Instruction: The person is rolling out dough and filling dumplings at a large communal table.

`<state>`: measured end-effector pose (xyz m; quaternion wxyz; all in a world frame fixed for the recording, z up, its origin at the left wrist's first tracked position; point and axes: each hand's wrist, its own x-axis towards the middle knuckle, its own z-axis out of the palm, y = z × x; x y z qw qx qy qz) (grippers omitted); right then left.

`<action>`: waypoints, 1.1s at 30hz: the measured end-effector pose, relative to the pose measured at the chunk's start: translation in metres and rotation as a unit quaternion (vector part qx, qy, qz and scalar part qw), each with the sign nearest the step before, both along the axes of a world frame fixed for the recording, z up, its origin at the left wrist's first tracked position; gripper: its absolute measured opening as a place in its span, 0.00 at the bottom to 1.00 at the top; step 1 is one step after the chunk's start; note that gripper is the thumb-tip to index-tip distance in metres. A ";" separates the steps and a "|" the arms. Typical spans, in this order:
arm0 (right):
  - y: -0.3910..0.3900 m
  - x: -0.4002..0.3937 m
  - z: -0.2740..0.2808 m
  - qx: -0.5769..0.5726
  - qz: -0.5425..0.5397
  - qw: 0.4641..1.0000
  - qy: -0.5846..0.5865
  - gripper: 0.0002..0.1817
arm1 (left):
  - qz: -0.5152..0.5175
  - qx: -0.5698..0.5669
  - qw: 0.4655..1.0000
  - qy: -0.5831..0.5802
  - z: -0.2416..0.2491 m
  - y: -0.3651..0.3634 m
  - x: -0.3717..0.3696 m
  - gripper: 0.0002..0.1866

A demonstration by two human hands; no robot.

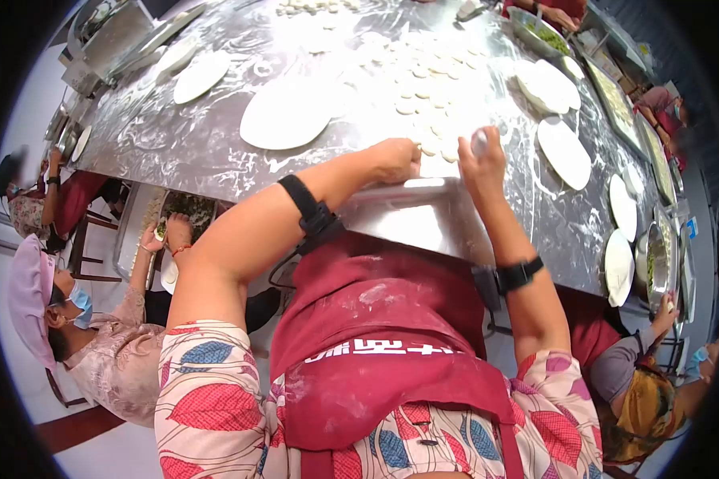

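A person's left hand (395, 160) bends at the far rim of a shiny metal tray (411, 217), fingers toward pale dough discs (423, 92) spread just ahead on the floury desk (208, 152); whether those fingers are together on anything cannot be told. Apart from it on the right, the right hand (486, 169) curls around a small pale object (478, 144) (too blurred to identify). Beyond and left of the left hand lies a white oval plate (284, 116).

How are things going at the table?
Left hand beside dough rounds. Right hand curled around something pale, unclear. Dough rounds scattered ahead. Metal tray between apron and dough rounds.
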<state>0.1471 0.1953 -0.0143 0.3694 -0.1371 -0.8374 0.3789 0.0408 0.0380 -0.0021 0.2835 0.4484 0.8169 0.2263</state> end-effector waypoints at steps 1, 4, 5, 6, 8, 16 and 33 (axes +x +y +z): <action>-0.001 0.017 -0.005 -0.003 0.008 1.000 0.011 0.13 | -0.034 0.036 0.999 0.015 -0.006 -0.007 -0.002 0.08; -0.009 0.058 -0.014 0.009 0.029 0.999 0.034 0.12 | 0.032 0.050 0.998 -0.035 -0.008 -0.021 0.001 0.05; -0.010 0.061 -0.016 -0.005 0.034 0.999 0.038 0.11 | 0.046 0.039 0.996 -0.064 -0.009 -0.022 0.000 0.06; -0.012 0.067 -0.019 -0.024 0.032 0.998 0.040 0.10 | 0.053 0.023 0.994 -0.094 -0.008 -0.023 0.002 0.06; -0.010 0.032 -0.003 -0.045 0.020 0.998 0.030 0.11 | 0.016 0.009 1.000 -0.025 -0.007 -0.017 0.001 0.08; -0.013 0.064 -0.012 -0.025 0.030 0.999 0.009 0.13 | 0.008 0.016 0.999 0.039 -0.002 -0.010 0.007 0.08; -0.020 0.078 -0.019 -0.092 0.042 0.995 0.024 0.11 | 0.018 0.000 0.998 -0.056 -0.009 -0.014 0.011 0.09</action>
